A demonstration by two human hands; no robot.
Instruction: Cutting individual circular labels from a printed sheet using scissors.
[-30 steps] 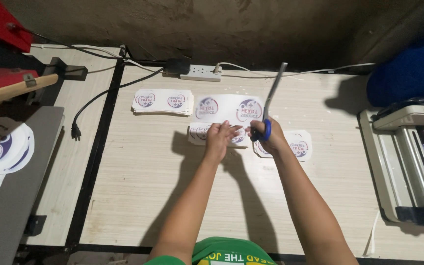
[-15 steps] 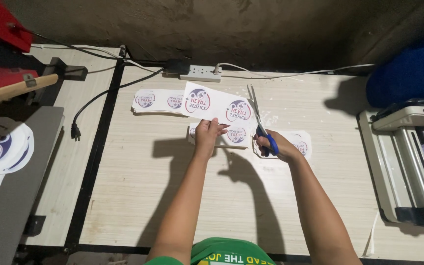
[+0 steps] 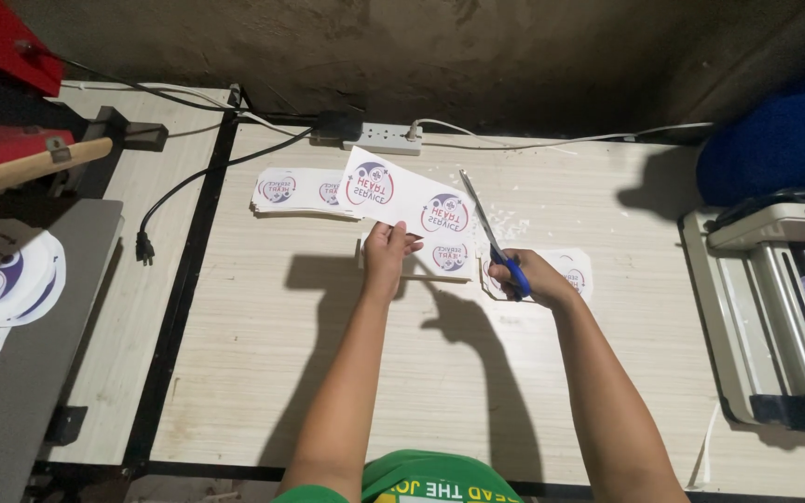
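Observation:
My left hand [image 3: 386,250] grips the near edge of a white printed sheet [image 3: 402,191] with two round red-and-blue emblems and holds it tilted up off the wooden table [image 3: 328,373]. My right hand [image 3: 525,277] is closed on blue-handled scissors [image 3: 488,228]; their blades point up and away beside the sheet's right end. Another printed sheet [image 3: 449,256] lies flat under the raised one, and a cut printed piece [image 3: 575,268] lies under my right hand.
A stack of printed sheets [image 3: 293,191] lies at the back left. A white power strip [image 3: 386,140] with cables sits at the far edge. A laminating machine [image 3: 775,317] stands at right, a blue bundle [image 3: 775,140] behind it, a heat press [image 3: 20,279] at left.
My left hand has lifted the sheet off the table and raised it toward the left. The scissors in my right hand have swung from upright to leaning beside the sheet's right end.

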